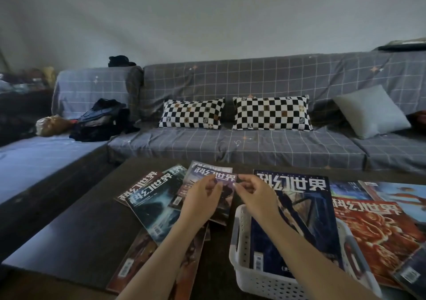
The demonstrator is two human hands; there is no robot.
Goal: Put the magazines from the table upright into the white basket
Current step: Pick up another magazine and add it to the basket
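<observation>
A purple-toned magazine (224, 179) is held just above the pile on the dark table (80, 235). My left hand (202, 198) pinches its left part and my right hand (255, 196) pinches its top right corner. The white basket (239, 260) stands at the front right of the table, with a dark blue magazine (297, 209) leaning in it. Several more magazines lie fanned out to the left (152, 198) and under my left arm (136, 260). A red-orange one (378, 228) lies flat to the right of the basket.
A grey checked sofa (230, 145) runs behind the table, with two black-and-white checkered pillows (191, 114), a grey cushion (371, 112) and a heap of dark clothes (101, 122) at the left. Bare table surface lies at the left front.
</observation>
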